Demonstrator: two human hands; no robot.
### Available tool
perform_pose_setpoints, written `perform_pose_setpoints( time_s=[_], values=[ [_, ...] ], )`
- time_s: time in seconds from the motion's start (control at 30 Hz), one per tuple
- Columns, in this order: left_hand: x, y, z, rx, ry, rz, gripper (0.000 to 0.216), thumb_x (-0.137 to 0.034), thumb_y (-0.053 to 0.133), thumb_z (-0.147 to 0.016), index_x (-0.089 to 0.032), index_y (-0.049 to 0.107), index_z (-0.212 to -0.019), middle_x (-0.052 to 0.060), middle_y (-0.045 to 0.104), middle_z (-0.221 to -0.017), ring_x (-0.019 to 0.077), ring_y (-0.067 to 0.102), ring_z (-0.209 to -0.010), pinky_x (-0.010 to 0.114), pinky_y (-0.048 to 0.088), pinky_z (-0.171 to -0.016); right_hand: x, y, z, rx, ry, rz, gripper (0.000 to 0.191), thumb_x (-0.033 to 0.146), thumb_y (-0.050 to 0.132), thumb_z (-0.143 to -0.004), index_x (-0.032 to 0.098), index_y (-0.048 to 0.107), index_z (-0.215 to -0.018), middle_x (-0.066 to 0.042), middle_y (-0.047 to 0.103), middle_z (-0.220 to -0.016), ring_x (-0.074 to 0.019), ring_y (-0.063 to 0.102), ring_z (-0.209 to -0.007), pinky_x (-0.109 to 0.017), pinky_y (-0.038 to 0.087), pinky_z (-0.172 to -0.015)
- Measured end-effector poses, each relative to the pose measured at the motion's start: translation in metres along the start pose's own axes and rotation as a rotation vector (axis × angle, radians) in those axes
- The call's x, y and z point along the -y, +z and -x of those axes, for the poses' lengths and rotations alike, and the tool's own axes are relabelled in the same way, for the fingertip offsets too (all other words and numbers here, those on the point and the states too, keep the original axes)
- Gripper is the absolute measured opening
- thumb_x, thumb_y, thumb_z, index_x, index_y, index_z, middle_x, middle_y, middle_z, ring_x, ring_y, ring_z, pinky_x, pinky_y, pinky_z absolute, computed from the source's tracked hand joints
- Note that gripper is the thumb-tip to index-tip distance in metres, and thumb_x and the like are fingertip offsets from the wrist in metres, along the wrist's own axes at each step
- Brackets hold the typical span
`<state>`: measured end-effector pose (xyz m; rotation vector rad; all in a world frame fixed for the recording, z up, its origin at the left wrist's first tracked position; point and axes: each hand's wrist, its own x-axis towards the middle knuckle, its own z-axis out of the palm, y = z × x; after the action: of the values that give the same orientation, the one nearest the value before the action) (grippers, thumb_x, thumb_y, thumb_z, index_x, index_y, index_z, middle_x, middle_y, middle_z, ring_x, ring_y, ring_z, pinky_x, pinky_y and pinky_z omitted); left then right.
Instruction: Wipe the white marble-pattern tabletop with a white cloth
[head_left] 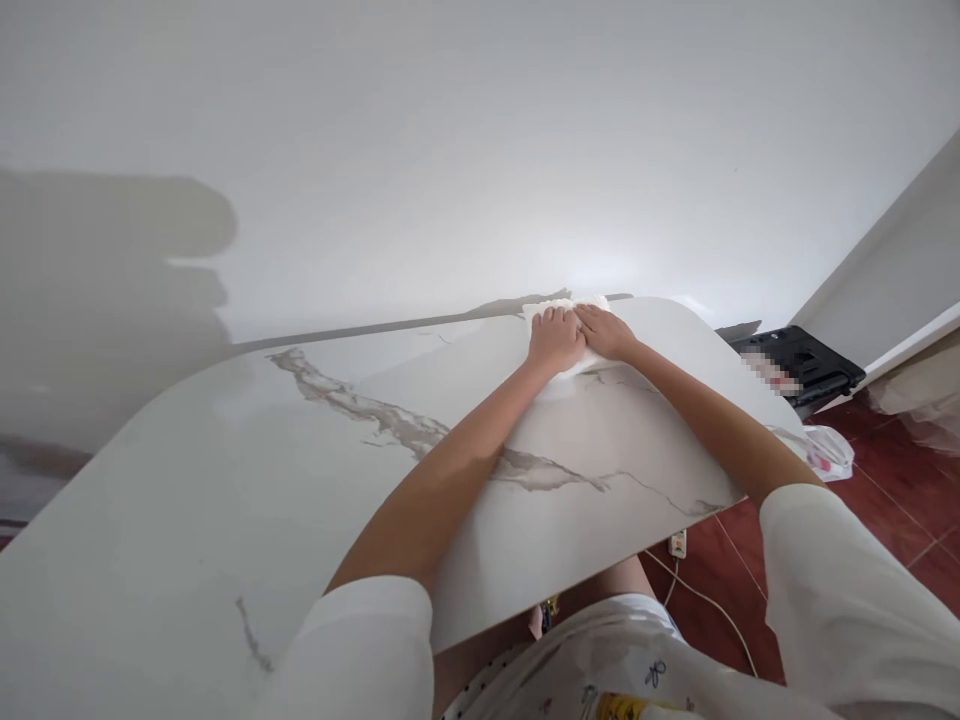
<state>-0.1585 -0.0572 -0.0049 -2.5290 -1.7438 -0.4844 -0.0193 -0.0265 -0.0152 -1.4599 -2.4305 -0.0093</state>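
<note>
Both arms reach to the far edge of a white marble-patterned table (pixel 247 480) that stands against the wall. There a white cloth (pixel 592 366), possibly paper towel, lies under my two hands. My left hand (pixel 557 340) presses on its left part with the fingers curled over it. Against it, on the right, my right hand (pixel 606 333) rests on the same cloth, fingers close together and angled left. The cloth's edges show beyond the fingertips and below the palms; its middle is covered.
A white wall (pixel 420 150) rises behind the table. Off its right end are a black case (pixel 814 365) and a clear plastic bag (pixel 832 450). Below, a white cable (pixel 720 605) and a power strip (pixel 678 544) lie on the red tiled floor (pixel 892 500).
</note>
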Motion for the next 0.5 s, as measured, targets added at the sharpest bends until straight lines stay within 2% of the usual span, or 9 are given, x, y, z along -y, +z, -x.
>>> perform_pose_setpoints(
  time_s=[0.23, 0.37, 0.5],
  values=[
    [0.014, 0.006, -0.028, 0.009, -0.018, -0.06, 0.036, -0.023, 0.032, -0.095, -0.015, 0.055, -0.121, 0.016, 0.058, -0.131, 0.0302, 0.046, -0.126, 0.045, 0.033, -0.106, -0.009, 0.007, -0.029, -0.003, 0.005, -0.012, 0.045, 0.019, 0.03, -0.095, 0.014, 0.054, -0.133, -0.012, 0.053, -0.146, -0.0256, 0.046, -0.136, -0.043, 0.036, -0.114],
    [0.008, 0.009, -0.04, 0.012, -0.038, -0.085, 0.037, -0.024, 0.033, -0.095, -0.012, 0.054, -0.124, 0.018, 0.058, -0.131, 0.031, 0.046, -0.125, 0.045, 0.033, -0.105, -0.024, 0.01, -0.037, 0.002, -0.006, -0.026, 0.045, 0.022, 0.03, -0.098, 0.015, 0.054, -0.135, -0.011, 0.054, -0.145, -0.0251, 0.046, -0.136, -0.043, 0.036, -0.114],
    [-0.004, 0.012, -0.049, 0.025, -0.051, -0.087, 0.041, -0.025, 0.032, -0.096, -0.008, 0.053, -0.126, 0.02, 0.056, -0.132, 0.0314, 0.046, -0.127, 0.045, 0.033, -0.106, -0.042, 0.011, -0.04, 0.018, 0.036, -0.035, 0.05, 0.025, 0.032, -0.097, 0.013, 0.05, -0.142, -0.011, 0.049, -0.15, -0.0264, 0.042, -0.14, -0.044, 0.034, -0.115]
  ],
)
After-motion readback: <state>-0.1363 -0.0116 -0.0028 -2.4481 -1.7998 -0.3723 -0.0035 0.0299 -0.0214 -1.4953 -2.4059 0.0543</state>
